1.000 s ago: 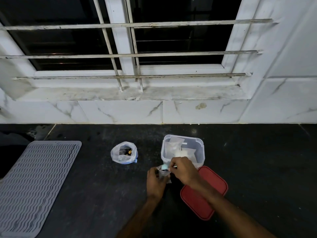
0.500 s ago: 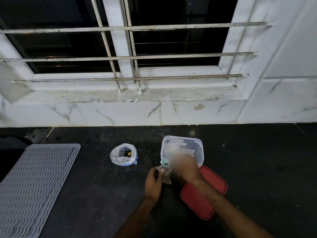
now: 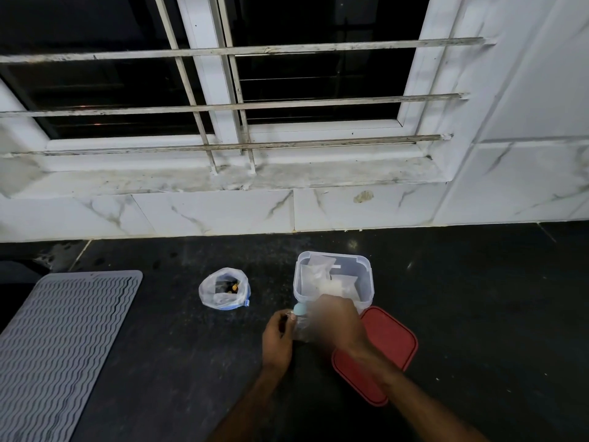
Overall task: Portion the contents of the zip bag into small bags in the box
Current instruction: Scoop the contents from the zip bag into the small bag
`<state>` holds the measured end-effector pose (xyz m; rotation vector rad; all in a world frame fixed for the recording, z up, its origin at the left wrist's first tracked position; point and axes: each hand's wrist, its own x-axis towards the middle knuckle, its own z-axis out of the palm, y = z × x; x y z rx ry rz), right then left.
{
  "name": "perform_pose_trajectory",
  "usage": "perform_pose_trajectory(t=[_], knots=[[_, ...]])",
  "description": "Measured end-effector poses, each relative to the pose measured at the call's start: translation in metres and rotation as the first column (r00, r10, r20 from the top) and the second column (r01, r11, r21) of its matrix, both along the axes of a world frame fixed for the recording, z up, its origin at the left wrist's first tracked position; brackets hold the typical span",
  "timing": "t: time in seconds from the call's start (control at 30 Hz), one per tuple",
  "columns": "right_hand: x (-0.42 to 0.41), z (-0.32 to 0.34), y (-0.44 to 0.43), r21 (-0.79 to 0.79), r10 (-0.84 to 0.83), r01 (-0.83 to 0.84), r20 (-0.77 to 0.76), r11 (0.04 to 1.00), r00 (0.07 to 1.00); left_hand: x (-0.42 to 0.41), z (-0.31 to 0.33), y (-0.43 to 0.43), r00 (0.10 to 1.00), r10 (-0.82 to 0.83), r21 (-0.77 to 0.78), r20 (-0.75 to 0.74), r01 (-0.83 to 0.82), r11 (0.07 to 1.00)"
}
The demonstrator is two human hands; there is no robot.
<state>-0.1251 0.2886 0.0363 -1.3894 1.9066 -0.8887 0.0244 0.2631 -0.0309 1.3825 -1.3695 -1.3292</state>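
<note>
The box [image 3: 366, 290], clear plastic and uncovered, stands on the dark tabletop [image 3: 484, 317]. Several small bags [image 3: 317, 275], clear and flat, stand or lean inside it. One further small bag [image 3: 300, 328] is held just in front of the box's near left corner, above the tabletop. The left hand [image 3: 276, 337] grips this bag by its left edge, thumb and fingers curled onto the plastic. A light blue rounded piece [image 3: 299, 309] sits at the mouth of this bag, just in front of the box wall; what it is cannot be made out.

The right hand [image 3: 338, 321] is at the right side of the held bag, overlapping the near rim of the box. It is motion-blurred, so whether its fingers are spread or pinching cannot be told.

The zip bag [image 3: 224, 290] stands well to the left of the box, apart from both hands. Its mouth is wide open, with dark contents and a small yellow-orange item showing inside.

A red lid [image 3: 387, 342] lies flat in front of the box to the right, partly under the right forearm. A grey ribbed mat [image 3: 60, 342] lies far left of the box. A barred window [image 3: 242, 103] over a marble sill rises behind the box.
</note>
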Motion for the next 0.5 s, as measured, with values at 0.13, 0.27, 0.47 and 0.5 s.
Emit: perform_pose_trajectory(t=[0.13, 0.27, 0.47, 0.5], knots=[[-0.001, 0.000, -0.003, 0.021, -0.036, 0.038, -0.077, 0.999, 0.996, 0.005, 0.002, 0.000, 1.000, 0.002, 0.011, -0.012, -0.002, 1.000], [-0.005, -0.001, -0.004, 0.006, -0.071, 0.072, -0.069, 0.997, 0.995, 0.008, 0.002, -0.002, 1.000, 0.011, 0.003, -0.007, -0.011, 1.000], [-0.008, 0.004, 0.002, -0.059, -0.121, 0.138, 0.231, 0.989, 0.965, 0.007, 0.003, -0.004, 1.000, 0.007, 0.015, 0.020, -0.007, 1.000], [-0.012, 0.007, 0.007, -0.039, -0.120, 0.136, 0.288, 0.990, 0.950, 0.007, 0.004, -0.004, 1.000, 0.008, 0.015, 0.029, -0.008, 1.000]])
